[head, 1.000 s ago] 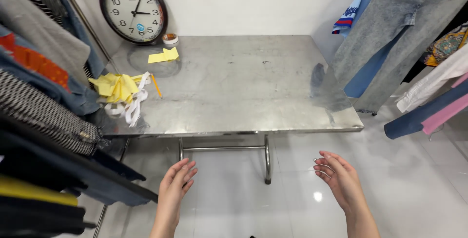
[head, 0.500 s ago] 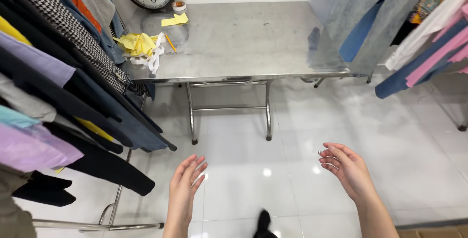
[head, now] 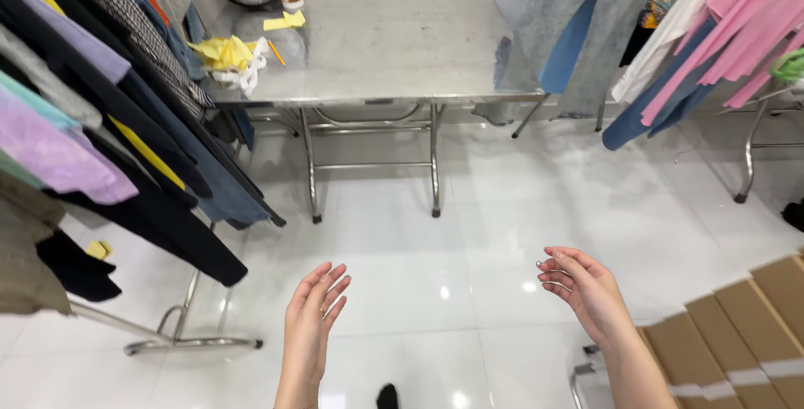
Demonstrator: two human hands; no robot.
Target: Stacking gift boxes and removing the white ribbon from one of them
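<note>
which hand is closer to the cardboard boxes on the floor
Right. The right hand hangs open just left of the cardboard boxes; the left hand is farther left, across bare floor, nearer the clothes rack's base.

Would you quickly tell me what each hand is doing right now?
Left hand: open, empty, held over the floor.
Right hand: open, fingers loosely curled, empty.
</note>
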